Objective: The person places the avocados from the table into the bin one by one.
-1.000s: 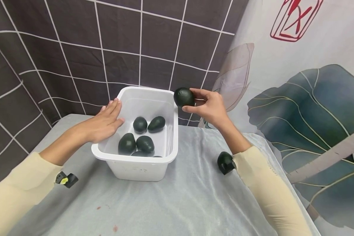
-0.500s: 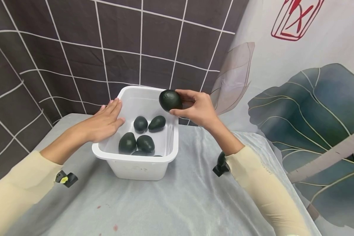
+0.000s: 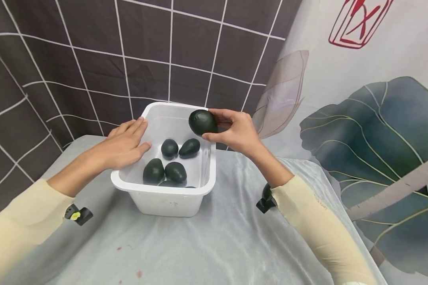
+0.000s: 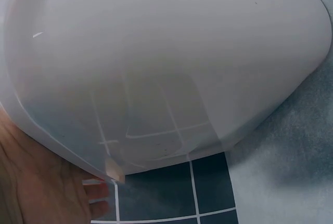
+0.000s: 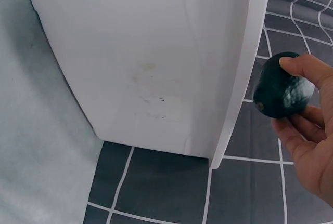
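A dark green avocado (image 3: pixel 201 122) is pinched between the thumb and fingers of my right hand (image 3: pixel 237 130), above the right rim of a white plastic tub (image 3: pixel 169 202). The right wrist view shows the same avocado (image 5: pixel 281 86) beyond the tub's rim, thumb on one side and fingers on the other. My left hand (image 3: pixel 126 144) rests on the tub's left rim with its fingers straight. Inside the tub lie several avocados, among them a front-left avocado (image 3: pixel 153 171) and a back-right avocado (image 3: pixel 189 148). The front wall partly hides some of them.
The tub stands on a table under a grey cloth (image 3: pixel 185 253). Another dark avocado (image 3: pixel 266 191) is mostly hidden behind the right sleeve (image 3: pixel 314 221) and its black wrist mount (image 3: pixel 266 204). A dark gridded curtain (image 3: pixel 146 47) hangs behind the tub.
My right hand has moved left with the avocado, from outside the tub's right rim to over its opening, slowing in the last half second. The left hand stays on the rim.
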